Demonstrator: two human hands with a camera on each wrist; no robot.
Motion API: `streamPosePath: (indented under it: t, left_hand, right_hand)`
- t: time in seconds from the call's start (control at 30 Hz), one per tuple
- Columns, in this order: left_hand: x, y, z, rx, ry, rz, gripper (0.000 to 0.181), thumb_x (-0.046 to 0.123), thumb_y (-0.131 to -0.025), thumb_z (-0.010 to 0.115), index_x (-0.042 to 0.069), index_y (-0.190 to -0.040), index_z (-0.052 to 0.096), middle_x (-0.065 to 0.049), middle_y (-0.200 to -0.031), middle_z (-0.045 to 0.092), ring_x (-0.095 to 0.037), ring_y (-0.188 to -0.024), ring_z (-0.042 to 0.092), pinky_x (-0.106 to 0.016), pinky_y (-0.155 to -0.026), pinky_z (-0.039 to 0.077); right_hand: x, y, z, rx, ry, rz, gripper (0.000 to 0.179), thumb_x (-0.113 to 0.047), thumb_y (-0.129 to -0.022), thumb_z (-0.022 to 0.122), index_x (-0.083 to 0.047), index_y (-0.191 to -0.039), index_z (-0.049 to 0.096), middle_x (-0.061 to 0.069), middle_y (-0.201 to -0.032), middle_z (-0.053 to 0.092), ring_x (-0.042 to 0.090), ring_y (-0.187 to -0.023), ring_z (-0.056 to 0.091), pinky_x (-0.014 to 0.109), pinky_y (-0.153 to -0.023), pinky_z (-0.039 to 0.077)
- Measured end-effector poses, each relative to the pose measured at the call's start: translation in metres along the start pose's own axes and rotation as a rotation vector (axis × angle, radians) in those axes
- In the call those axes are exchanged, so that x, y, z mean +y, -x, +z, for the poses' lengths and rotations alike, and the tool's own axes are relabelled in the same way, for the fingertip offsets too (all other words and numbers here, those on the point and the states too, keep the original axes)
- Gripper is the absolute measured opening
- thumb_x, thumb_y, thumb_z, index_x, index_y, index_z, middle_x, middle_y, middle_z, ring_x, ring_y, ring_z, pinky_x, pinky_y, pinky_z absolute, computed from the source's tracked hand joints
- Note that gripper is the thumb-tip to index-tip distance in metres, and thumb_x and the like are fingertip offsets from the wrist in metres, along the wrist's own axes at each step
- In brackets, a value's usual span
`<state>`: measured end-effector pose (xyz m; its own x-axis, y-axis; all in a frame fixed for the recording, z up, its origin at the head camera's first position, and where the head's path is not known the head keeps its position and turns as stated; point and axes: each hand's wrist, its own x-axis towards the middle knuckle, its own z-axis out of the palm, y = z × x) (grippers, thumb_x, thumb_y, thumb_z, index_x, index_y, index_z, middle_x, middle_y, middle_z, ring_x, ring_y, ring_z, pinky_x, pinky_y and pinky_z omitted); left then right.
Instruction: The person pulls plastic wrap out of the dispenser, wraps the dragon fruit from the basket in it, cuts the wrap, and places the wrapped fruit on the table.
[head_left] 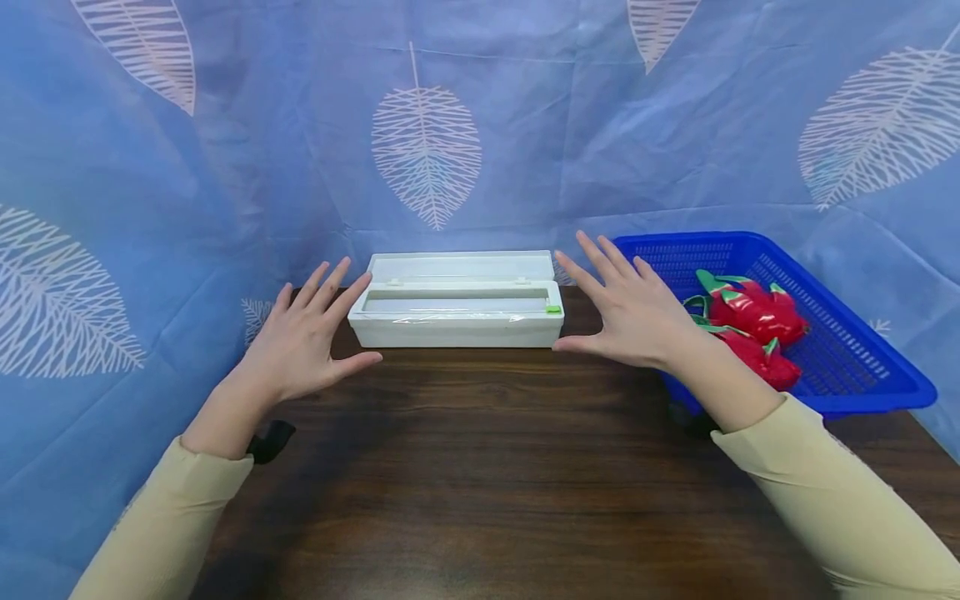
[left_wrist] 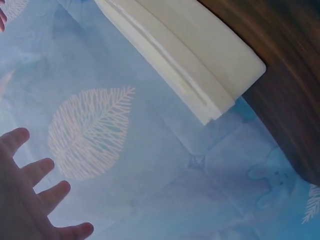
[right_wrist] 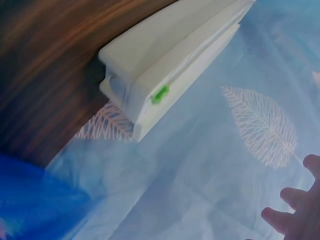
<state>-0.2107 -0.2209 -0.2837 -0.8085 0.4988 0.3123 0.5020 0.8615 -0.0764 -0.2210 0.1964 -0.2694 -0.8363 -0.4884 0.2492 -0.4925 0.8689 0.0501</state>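
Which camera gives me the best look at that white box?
The head view: only there does the white box show from end to end, green tab included. The left wrist view shows its left end, cut off at the top; the right wrist view shows the tabbed end, also cut off.

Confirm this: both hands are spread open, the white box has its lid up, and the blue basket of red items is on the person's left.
The side is wrong: the head view shows the blue basket of red items on the person's right. The left hand and right hand are spread open, and the white box has its lid up.
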Motion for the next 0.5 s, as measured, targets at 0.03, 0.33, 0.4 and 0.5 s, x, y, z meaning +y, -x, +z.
streamPosePath:
  t: [0.03,0.33,0.4,0.5]
  left_hand:
    - [-0.001,-0.001,0.001,-0.003,0.010,0.001,0.099,0.068,-0.084,0.058,0.023,-0.158,0.010,-0.008,-0.162,0.005,-0.032,-0.147,0.006,-0.070,-0.106,0.014]
    - [-0.012,-0.005,0.015,-0.004,0.093,-0.009,0.098,0.067,-0.084,0.059,0.023,-0.158,0.012,-0.006,-0.162,0.006,-0.032,-0.147,0.008,-0.067,-0.108,0.015]
    - [-0.015,-0.006,0.017,-0.004,0.112,-0.018,0.098,0.066,-0.084,0.061,0.022,-0.157,0.013,-0.005,-0.162,0.007,-0.031,-0.147,0.009,-0.067,-0.107,0.016]
    - [-0.019,-0.009,0.021,-0.005,0.144,-0.034,0.098,0.064,-0.083,0.063,0.023,-0.157,0.014,-0.005,-0.162,0.009,-0.031,-0.146,0.011,-0.067,-0.107,0.016]
  right_hand:
    - [-0.002,-0.002,0.001,-0.004,-0.013,0.001,0.108,-0.078,-0.077,0.055,-0.026,-0.158,0.007,0.007,-0.163,-0.004,0.033,-0.147,0.000,0.066,-0.109,0.013]
    - [-0.016,-0.021,0.015,-0.028,-0.086,-0.001,0.107,-0.077,-0.078,0.056,-0.026,-0.158,0.005,0.007,-0.162,-0.005,0.031,-0.147,-0.001,0.064,-0.110,0.013]
    - [-0.019,-0.025,0.018,-0.031,-0.115,0.001,0.106,-0.076,-0.079,0.056,-0.026,-0.158,0.005,0.007,-0.163,-0.005,0.031,-0.147,-0.001,0.064,-0.110,0.013]
    - [-0.023,-0.031,0.025,-0.039,-0.154,0.011,0.105,-0.076,-0.080,0.055,-0.027,-0.157,0.003,0.006,-0.162,-0.006,0.031,-0.147,-0.001,0.064,-0.110,0.014]
